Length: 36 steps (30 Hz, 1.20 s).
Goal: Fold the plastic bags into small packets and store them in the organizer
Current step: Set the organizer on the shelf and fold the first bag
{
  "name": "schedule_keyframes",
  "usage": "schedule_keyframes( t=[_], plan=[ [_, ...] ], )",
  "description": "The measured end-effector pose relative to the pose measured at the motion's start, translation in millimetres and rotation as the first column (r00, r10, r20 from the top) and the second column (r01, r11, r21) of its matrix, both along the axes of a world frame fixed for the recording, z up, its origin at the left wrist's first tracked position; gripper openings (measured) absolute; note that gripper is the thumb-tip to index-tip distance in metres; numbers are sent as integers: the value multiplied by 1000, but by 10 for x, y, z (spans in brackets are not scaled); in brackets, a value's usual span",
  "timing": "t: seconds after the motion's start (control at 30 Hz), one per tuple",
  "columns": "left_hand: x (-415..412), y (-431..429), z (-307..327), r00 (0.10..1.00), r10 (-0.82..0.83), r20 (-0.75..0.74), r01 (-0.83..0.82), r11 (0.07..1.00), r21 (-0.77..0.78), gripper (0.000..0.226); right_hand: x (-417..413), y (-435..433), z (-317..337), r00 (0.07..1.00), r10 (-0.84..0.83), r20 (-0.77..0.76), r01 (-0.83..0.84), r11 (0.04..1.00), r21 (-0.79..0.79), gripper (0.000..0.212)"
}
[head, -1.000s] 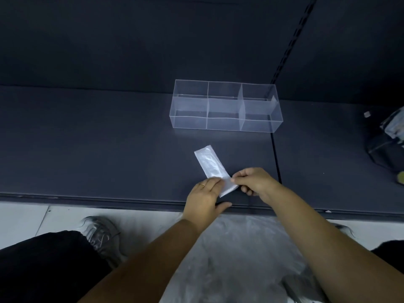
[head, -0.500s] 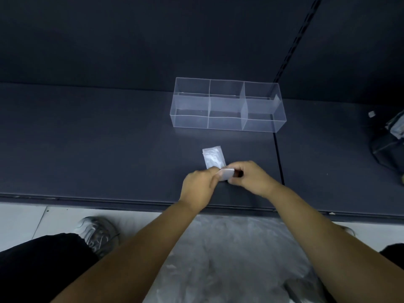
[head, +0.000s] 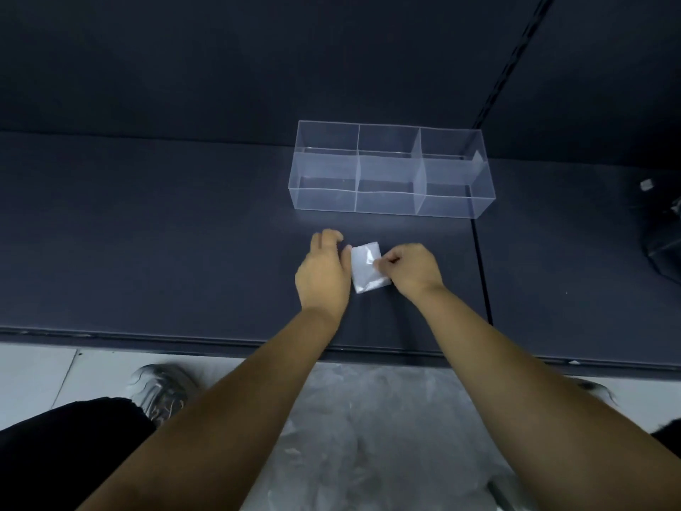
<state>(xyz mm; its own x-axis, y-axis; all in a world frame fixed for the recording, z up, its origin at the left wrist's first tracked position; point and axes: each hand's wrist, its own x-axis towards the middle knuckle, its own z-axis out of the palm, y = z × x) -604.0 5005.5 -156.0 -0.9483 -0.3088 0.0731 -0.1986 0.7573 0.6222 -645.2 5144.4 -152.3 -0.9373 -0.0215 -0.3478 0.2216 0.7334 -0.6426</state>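
Since a second ago, when it was a long flat strip, the packet (head: 368, 269) has been folded up small and square.

Far to the left, at 7 o'clock from the packet, a shoe (head: 166, 389) stands on the floor. Next comes the left hand (head: 324, 274). Its fingers are loose and a little spread, and they hold nothing. Only the thumb touches the packet's left edge. The packet lies flat on the dark shelf (head: 147, 234), right between the two hands.

At its 3 o'clock side is the right hand (head: 412, 271), with fingers curled, pinching the packet's right edge. At about 12 o'clock from the packet, near it, sits the clear organizer (head: 390, 171). Its three boxes look empty. At 6 o'clock, down on the floor, lies a heap of more bags (head: 368, 437). Far off at 3 o'clock is a dark thing (head: 663, 237). I cannot tell what it is.

The folding of this one looks done, or almost done. I think the next job is to lift the packet and drop it into a box of the organizer. It may spring open if the pinch lets go, so it should be held tight. Many bags look left to fold.
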Motion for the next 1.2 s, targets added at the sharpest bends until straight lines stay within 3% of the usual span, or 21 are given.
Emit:
schedule_keyframes(
  t=[0.07,0.17,0.3,0.47,0.53,0.73,0.83,0.97,1.03,1.13,1.2],
  plan=[
    [75,23,-95,974,-210,-85,190,962,-196,23,-25,-30,27,999,-7,32,6,1000,26,14],
    [155,19,-281,900,-408,153,436,836,-333,45,-59,-55,54,997,-14,82,8,998,65,15],
    [195,-26,-420,893,-372,252,443,822,-357,58,1,-72,48,998,-38,45,34,995,90,16],
    [150,-53,-416,888,-343,307,435,843,-316,67,372,28,-151,962,-10,-272,73,971,225,35],
    [132,-68,-391,875,-340,343,444,846,-295,70,431,69,-220,937,-4,-350,93,967,239,32],
    [3,-124,-276,826,-324,462,486,823,-293,81,443,16,-239,928,-108,-355,189,962,199,11],
    [-2,-87,-251,818,-306,487,476,836,-275,85,430,-65,-208,931,-203,-303,258,953,156,18],
    [56,2,-225,826,-272,494,408,893,-190,96,366,-140,-116,955,-239,-176,266,953,147,12],
    [87,-18,-184,833,-285,474,371,924,-96,106,312,-85,-41,963,-244,-117,246,969,1,11],
    [58,-115,-21,860,-302,410,244,951,189,119,260,83,151,989,-146,-18,133,942,-309,21],
    [-25,-181,157,838,-382,391,162,856,490,130,244,206,320,998,46,-36,-56,931,-361,23]
  ],
)
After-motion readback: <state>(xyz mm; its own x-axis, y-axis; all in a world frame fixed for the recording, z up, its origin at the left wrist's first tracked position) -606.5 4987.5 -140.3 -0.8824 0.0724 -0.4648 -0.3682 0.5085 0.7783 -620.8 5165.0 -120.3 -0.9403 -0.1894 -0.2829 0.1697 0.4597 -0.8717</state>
